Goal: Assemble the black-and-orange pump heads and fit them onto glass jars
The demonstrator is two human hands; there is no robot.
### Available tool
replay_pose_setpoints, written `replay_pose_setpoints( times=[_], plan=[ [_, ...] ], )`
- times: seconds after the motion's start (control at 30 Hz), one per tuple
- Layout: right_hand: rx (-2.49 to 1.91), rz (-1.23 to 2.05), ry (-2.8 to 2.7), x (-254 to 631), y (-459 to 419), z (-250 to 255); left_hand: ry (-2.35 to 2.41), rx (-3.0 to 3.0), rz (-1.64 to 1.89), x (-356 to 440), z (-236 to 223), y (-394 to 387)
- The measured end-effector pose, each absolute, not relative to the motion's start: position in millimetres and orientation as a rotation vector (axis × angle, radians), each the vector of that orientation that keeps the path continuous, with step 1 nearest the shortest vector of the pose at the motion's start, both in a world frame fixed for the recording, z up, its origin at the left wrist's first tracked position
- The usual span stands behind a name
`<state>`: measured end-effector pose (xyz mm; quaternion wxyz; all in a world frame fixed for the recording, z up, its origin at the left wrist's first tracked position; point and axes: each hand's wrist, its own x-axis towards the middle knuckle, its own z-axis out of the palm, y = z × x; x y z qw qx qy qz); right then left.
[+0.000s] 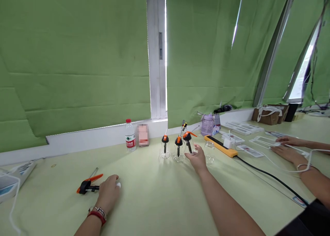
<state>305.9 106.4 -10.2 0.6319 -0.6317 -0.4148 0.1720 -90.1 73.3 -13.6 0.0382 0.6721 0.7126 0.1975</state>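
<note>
On the left of the table lies a black-and-orange dispenser top (85,187) with an orange lever and a thin spout. My left hand (109,190) is closed around the end of its black stem; a small white end pokes out past the fingers. My right hand (198,159) grips the lower part of a clear glass bottle (192,149) fitted with a similar top (187,136). Beside it stand two more glass bottles with such tops, one with its top (178,141) nearest the hand and another bottle (165,148) further left. An uncapped glass jar (209,153) stands just right of my hand.
A water bottle (130,138) and a pink box (143,135) stand by the wall. A purple jug (207,125) and a yellow power strip (221,146) with a black cable are to the right. Another person's hands (288,152) work at far right. White trays (242,127) lie behind.
</note>
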Motion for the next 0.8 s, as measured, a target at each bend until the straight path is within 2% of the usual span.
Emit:
replay_pose_setpoints(
  times=[0.2, 0.4, 0.6, 0.8],
  plan=[
    [-1.485, 0.583, -0.917, 315.2, 111.4, -19.2, 2.193, 2.109, 0.813, -96.4, -6.7, 73.6],
    [-1.508, 0.674, -0.979, 319.6, 113.5, -23.9, 2.743, 1.794, 1.118, -110.5, 5.0, 67.7],
    [-1.495, 0.709, -1.077, 320.8, 113.7, -24.8, 2.764, 1.38, 1.031, -123.7, 3.4, 68.7],
    [-1.449, 0.708, -1.103, 322.6, 112.9, -27.5, 2.673, 1.393, 0.939, -127.5, 1.9, 73.1]
  ],
)
